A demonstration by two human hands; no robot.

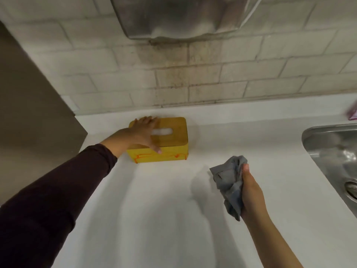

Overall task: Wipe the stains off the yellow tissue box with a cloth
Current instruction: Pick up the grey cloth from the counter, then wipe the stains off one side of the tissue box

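While the left hand [144,130] lies flat and spread on the wooden lid of the yellow tissue box [164,155], thumb over its front face, the right hand [251,194] is closed around a bunched grey cloth [229,182], held above the white tabletop [154,209] well apart from the box. Orange stains [154,156] streak the box's front, near the tiled wall [231,74], with a steel sink [332,151] at right. Wiping could smear the orange marks, or the box might slide if the bracing hand eases off.

The box [170,140] sits on the counter [154,209] against the wall [212,84]; sink [332,151] far right of the box, cloth [229,182] between them, nearer.
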